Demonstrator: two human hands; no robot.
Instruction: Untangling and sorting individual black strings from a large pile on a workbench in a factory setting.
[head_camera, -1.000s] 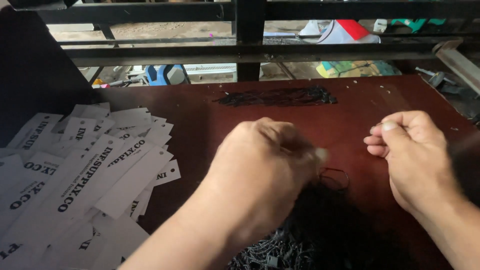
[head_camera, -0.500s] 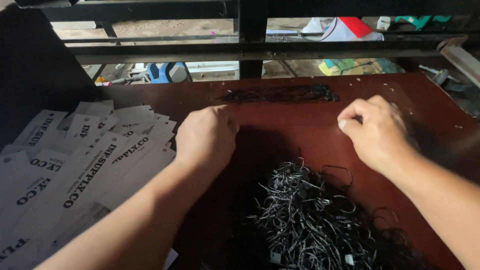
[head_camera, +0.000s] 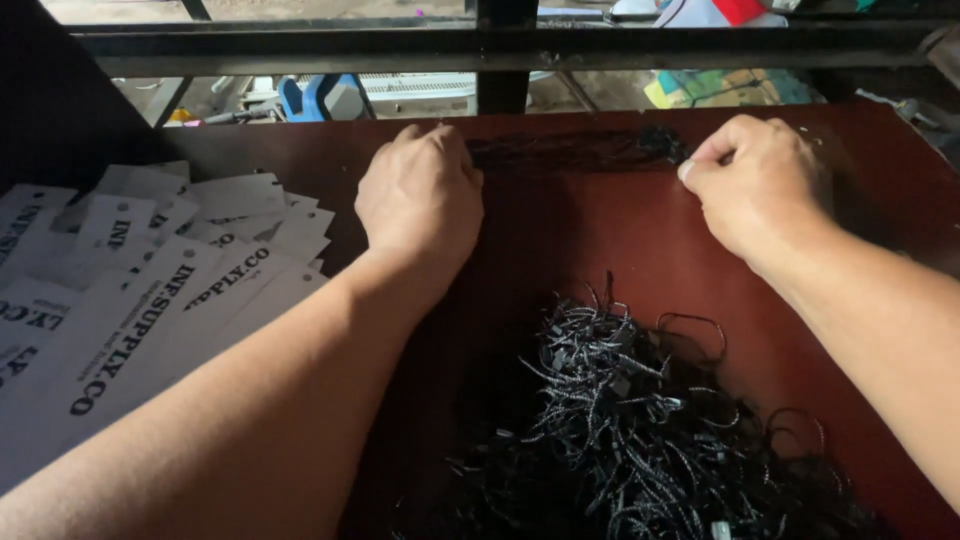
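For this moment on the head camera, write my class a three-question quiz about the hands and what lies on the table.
1. True or false: both hands touch the straight row of black cords.
2. Which side holds the pile of white paper tags: A left, B right?
3. What lies nearest the camera, between the arms?

Key: 1 true, left hand and right hand at its ends. 2 A. 3 a loose heap of black cords on the red-brown table.

We've moved both hands up off the loose string heap (head_camera: 640, 440): left hand (head_camera: 420, 195) and right hand (head_camera: 755, 185) now sit at either end of the laid-out string bundle (head_camera: 575, 150), fingers pinched there.
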